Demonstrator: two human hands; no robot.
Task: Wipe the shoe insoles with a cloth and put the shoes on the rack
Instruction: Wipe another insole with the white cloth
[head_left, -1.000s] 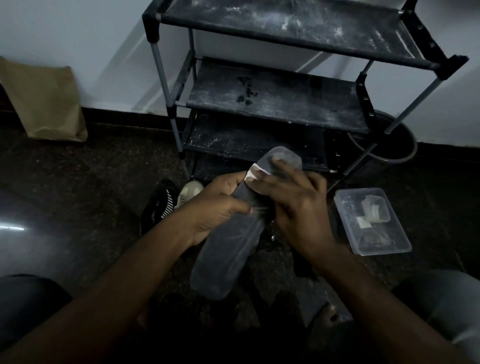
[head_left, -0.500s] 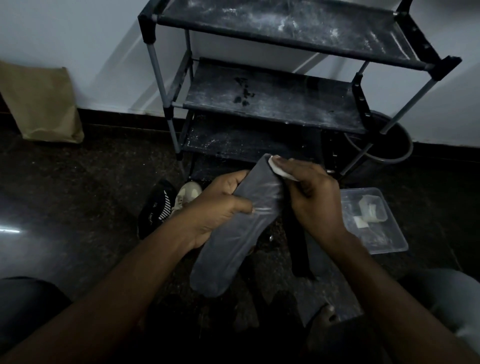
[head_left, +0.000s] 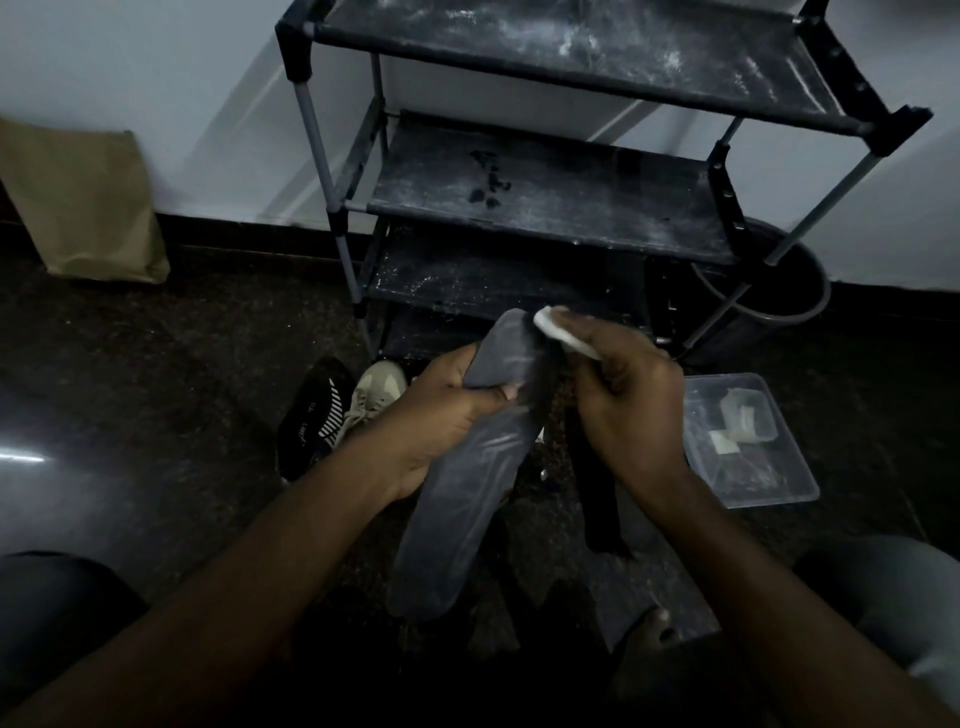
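My left hand (head_left: 441, 415) grips a long grey insole (head_left: 467, 488) near its upper third, thumb across the front. The insole slants from lower left up to the right. My right hand (head_left: 623, 405) holds a small white cloth (head_left: 561, 330) folded in its fingers, at the insole's top right edge. A beige shoe (head_left: 376, 387) and a black shoe with white stripes (head_left: 317, 415) lie on the floor left of my hands. The black shoe rack (head_left: 545, 192) stands against the wall right behind them, its shelves bare and dusty.
A clear plastic tub (head_left: 748, 441) with small white pieces sits on the floor at the right. A dark bucket (head_left: 779, 291) stands behind the rack's right leg. A brown paper bag (head_left: 78, 202) leans on the wall at left. A dark strap-like object (head_left: 597, 499) lies below my right hand.
My right hand has slid the cloth from the middle of the insole's upper part to its top right edge. The left hand keeps its grip in the same place.
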